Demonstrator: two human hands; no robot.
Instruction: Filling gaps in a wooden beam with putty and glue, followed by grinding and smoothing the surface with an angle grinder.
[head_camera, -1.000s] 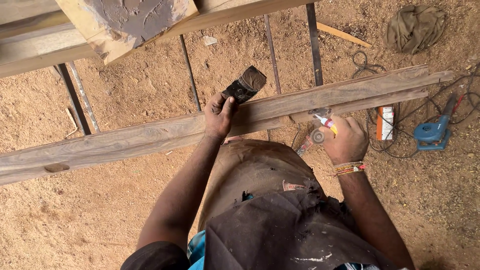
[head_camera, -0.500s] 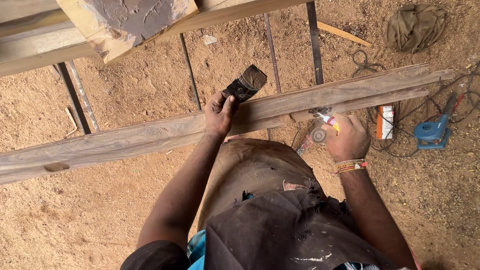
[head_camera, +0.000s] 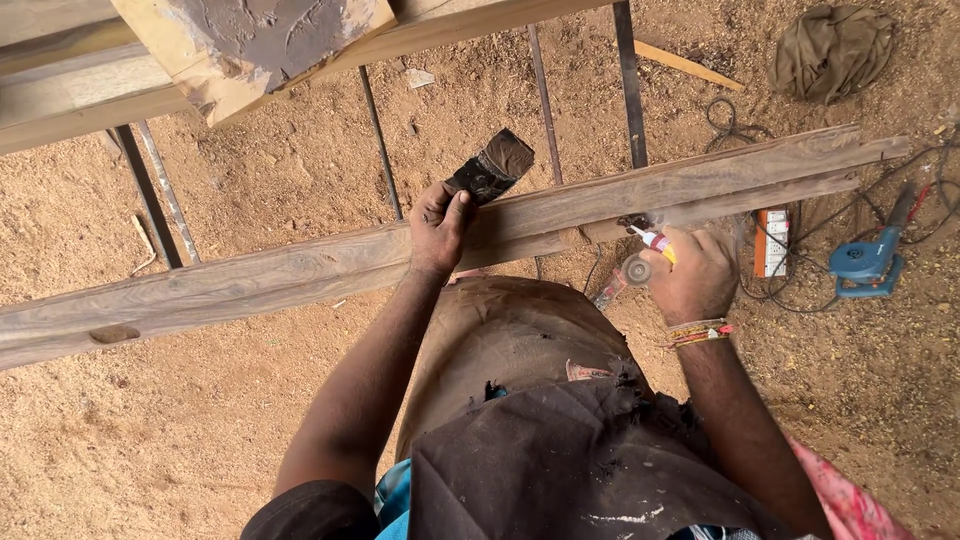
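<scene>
The left hand (head_camera: 438, 222) is gripping a dark flat scraper (head_camera: 492, 167) against the long wooden plank (head_camera: 300, 270); the right hand (head_camera: 693, 272) is pinching a small white-and-yellow tube (head_camera: 655, 241) at the plank's edge. An orange-white packet (head_camera: 773, 243) is lying on the sawdust.

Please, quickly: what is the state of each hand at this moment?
Left hand: closed on a dark flat scraper, resting on the long wooden plank.
Right hand: closed on a small tube, tip at the plank.
</scene>
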